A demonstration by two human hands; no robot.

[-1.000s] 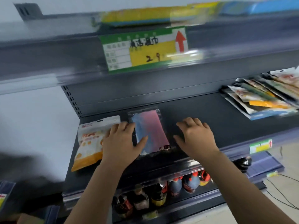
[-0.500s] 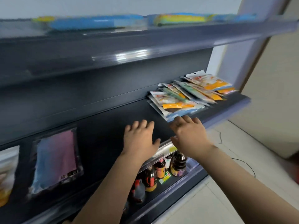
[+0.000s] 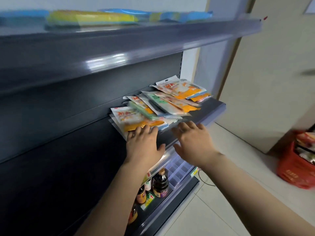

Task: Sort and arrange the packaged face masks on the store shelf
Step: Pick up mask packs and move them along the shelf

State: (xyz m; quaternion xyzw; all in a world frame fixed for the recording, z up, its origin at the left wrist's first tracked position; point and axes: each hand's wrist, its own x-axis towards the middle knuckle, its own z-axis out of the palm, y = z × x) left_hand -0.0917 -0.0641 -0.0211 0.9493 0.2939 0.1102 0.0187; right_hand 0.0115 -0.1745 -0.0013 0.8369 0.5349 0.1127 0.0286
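A loose, overlapping pile of packaged face masks (image 3: 163,103) lies at the right end of the dark middle shelf (image 3: 209,109). Most packs are white and orange, and one is green. My left hand (image 3: 144,143) is stretched flat with its fingertips on the orange edge of the nearest pack (image 3: 136,120). My right hand (image 3: 192,142) hovers open just right of it, fingers spread over the shelf's front edge, holding nothing.
The upper shelf (image 3: 153,41) juts out above the pile and carries blue and yellow packs (image 3: 92,18). Dark sauce bottles (image 3: 160,183) stand on the lower shelf under my arms. A red basket (image 3: 296,169) sits on the tiled floor at right.
The view has swung right along the shelf, away from the pink-blue pack and orange pack at the left. Both hands have travelled to the pile, and the left now touches the nearest pack.
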